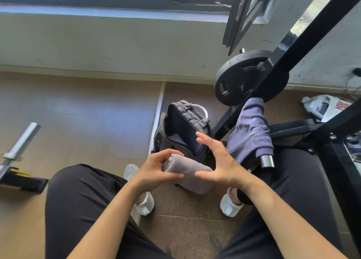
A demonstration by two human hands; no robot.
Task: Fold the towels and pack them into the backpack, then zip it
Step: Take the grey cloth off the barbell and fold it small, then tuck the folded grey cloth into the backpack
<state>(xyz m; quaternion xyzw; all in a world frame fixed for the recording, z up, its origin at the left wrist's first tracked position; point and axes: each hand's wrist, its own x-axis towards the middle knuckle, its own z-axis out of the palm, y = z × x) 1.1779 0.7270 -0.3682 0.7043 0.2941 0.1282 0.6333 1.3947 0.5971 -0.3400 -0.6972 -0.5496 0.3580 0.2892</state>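
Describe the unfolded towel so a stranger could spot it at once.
Find the black weight plate at right. Just below it, a purple towel hangs over a chrome-tipped bar. Unlike the grey towel in the left hand, it is unfolded.

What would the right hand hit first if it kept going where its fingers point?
Probably the open grey backpack: the right hand points straight-fingered at its dark mouth, past the end of the folded towel. Depth is unclear from one view.

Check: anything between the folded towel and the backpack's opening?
Nothing visible blocks it. The backpack stands unzipped, mouth gaping, right behind the folded towel that the left hand grips. Only the open right hand is near the opening.
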